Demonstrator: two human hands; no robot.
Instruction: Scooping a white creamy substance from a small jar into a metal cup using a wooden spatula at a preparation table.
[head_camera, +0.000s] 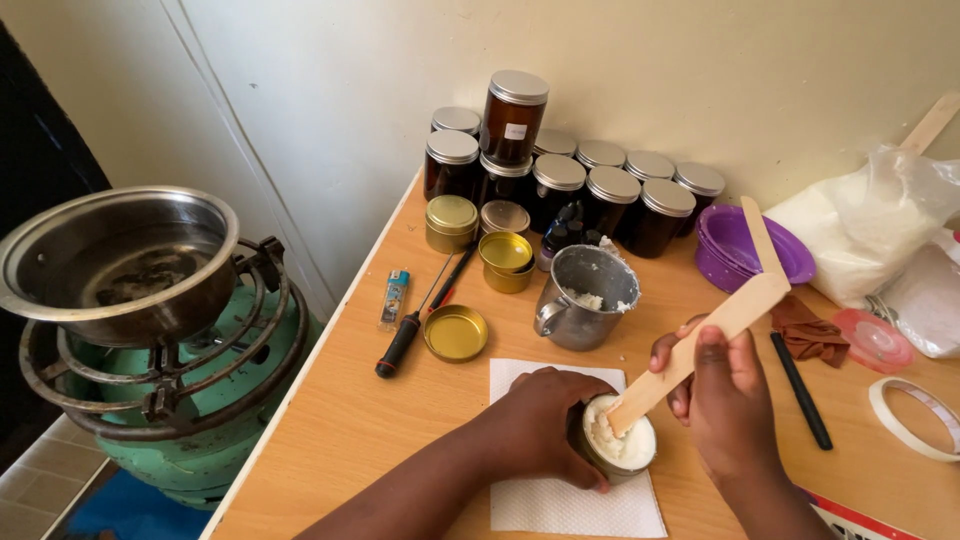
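My left hand (540, 420) grips a small round tin (625, 458) filled with white creamy wax, standing on a white paper towel (560, 505). In my right hand (725, 390) is a flat wooden spatula (715, 330), its lower tip pressed into the white mass in the tin. Just behind stands a dented metal cup (585, 297) with white residue inside.
Dark amber jars with silver lids (560, 180) line the wall, gold tins (505, 255) and a loose gold lid (455, 333) in front. A screwdriver (412, 330), lighter (394, 296), purple bowls (735, 250), white powder bag (870, 225), tape roll (915, 415). Left: steel pot (115, 265) on green gas burner.
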